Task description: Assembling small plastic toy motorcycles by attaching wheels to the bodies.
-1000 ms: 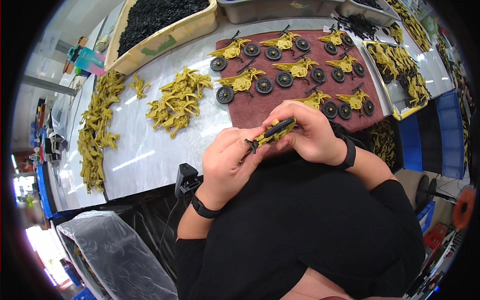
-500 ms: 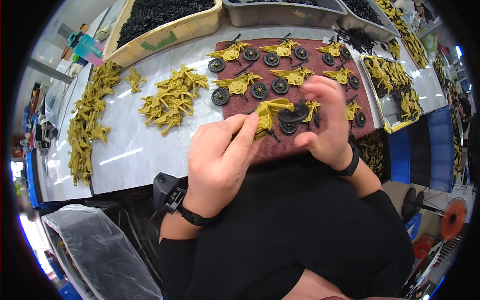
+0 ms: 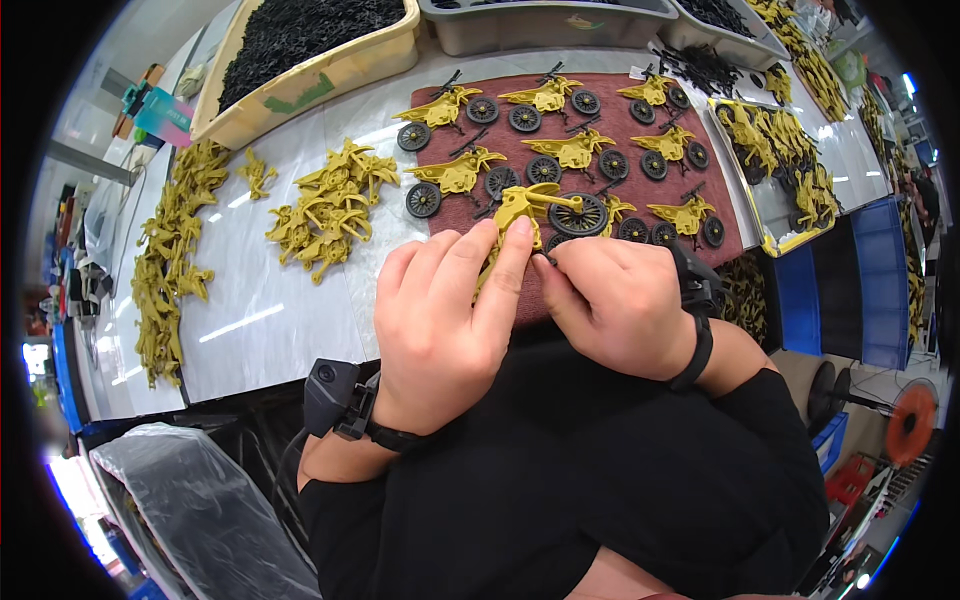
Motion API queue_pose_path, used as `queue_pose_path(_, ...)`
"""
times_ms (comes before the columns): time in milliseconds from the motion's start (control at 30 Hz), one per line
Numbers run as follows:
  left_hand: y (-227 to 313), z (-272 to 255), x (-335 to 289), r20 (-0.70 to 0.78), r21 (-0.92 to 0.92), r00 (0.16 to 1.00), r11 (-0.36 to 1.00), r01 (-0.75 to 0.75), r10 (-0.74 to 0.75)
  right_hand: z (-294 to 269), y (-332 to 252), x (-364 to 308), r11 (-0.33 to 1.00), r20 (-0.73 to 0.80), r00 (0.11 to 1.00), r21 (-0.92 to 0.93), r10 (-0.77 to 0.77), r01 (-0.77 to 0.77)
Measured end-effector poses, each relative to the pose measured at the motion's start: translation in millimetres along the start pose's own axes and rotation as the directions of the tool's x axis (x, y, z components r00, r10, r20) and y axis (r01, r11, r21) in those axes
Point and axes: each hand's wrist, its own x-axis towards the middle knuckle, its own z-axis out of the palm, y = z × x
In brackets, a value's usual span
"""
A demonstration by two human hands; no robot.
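Note:
My left hand point(image 3: 440, 320) grips a yellow plastic toy motorbike body point(image 3: 520, 203) between thumb and fingers, above a maroon cloth mat point(image 3: 530, 290). One black spoked wheel point(image 3: 578, 215) is fitted at the end of its yellow fork. Close beside it, my right hand point(image 3: 630, 300) is closed in a pinch on a small black part point(image 3: 548, 258) at the body's lower side; most of that part is hidden by the fingers. On the mat lie several similar yellow bodies point(image 3: 568, 148) with black wheels and black handlebar-like pieces set about them.
Left of the mat are a pile of yellow bodies point(image 3: 335, 205) and a longer heap point(image 3: 175, 260). At the back stand a cream bin point(image 3: 310, 85) of black parts and a grey bin point(image 3: 550, 32). A yellow-rimmed tray point(image 3: 765, 215) with yellow pieces sits at right.
My right hand, spread and apart before, has come down and left to pinch a small black part at the toy motorbike body. My left hand keeps its hold, and the body is turned somewhat.

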Motion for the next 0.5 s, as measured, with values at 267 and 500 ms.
queue_pose_path(267, 1.2, 2.4, -0.5, -0.02, 0.025, 0.995, 0.995, -0.093, 0.094, 6.1, 3.4, -3.1, 0.997, -0.098, 0.993, 0.05, -0.058, 0.064)
queue_pose_path(500, -11.0, 2.3, -0.2, -0.074, -0.006, 0.978, 0.98, -0.197, 0.196, 0.1, 4.1, -3.4, 0.995, -0.07, 0.992, 0.0, -0.102, 0.102)
